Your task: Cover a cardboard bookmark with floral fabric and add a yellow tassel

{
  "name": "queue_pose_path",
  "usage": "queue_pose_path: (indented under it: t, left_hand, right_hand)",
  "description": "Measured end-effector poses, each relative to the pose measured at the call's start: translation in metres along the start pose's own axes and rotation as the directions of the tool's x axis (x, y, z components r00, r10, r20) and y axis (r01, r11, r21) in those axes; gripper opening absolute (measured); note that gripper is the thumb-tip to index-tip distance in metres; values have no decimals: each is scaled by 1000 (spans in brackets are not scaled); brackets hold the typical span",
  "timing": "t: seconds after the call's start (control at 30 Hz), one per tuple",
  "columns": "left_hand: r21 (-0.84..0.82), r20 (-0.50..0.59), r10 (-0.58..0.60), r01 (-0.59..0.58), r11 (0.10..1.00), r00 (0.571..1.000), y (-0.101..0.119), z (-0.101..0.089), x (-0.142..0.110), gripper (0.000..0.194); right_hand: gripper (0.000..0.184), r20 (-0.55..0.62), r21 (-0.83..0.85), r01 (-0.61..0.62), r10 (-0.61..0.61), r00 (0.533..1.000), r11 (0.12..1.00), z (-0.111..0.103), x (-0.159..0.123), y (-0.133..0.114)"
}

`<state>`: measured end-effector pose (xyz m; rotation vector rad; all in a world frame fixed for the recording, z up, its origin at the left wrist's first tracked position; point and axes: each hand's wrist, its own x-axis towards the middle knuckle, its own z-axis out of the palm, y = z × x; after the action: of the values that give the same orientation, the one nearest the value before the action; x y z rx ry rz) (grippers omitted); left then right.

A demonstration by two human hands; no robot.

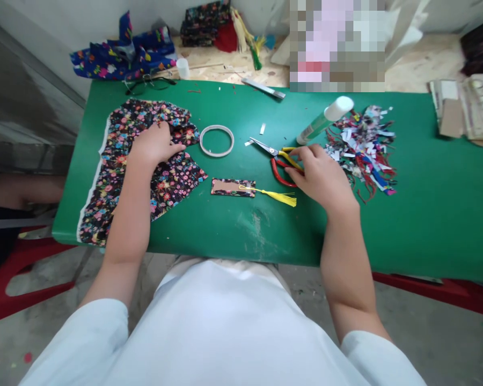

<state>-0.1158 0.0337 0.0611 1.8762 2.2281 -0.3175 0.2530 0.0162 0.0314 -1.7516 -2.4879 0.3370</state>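
My left hand (155, 143) rests on a black floral cloth (177, 182) with a white edge, thumb held apart from the curled fingers. My right hand (320, 174) has its fingers closed on the yellow and red handles of a pair of scissors (282, 155), which lies on the table with its slightly parted blades pointing left. Between my hands is a small floral bookmark-like strip (225, 187) with a tan card face and a yellow tassel (284, 198). A roll of tape (216, 141) lies flat above it. Beyond my right hand stands a tilted-looking glue stick (325, 119).
Fabric and paper scraps (366, 150) are heaped to the right on the green table (426, 214). A utility knife (263, 88), eyeglasses (148, 81) and a white cap (182, 68) lie along the back. Blue patterned cloth (124, 53) is at back left, cardboard pieces (467, 107) at far right.
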Motion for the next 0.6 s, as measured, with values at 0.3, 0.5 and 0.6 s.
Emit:
queue_pose_path:
  t: [0.3, 0.5, 0.6]
  left_hand:
    - [17, 56, 108, -109, 994, 993, -24, 0, 17, 29]
    - [-32, 100, -26, 30, 999, 995, -23, -18, -2, 36]
    - [-157, 88, 8, 6, 988, 996, -21, -19, -5, 29]
  right_hand:
    - [35, -10, 8, -5, 5, 1000, 1000, 3, 3, -1]
    - [40, -235, 182, -124, 165, 958, 976, 12, 11, 9]
    - [61, -398, 286, -212, 317, 861, 935, 25, 30, 27]
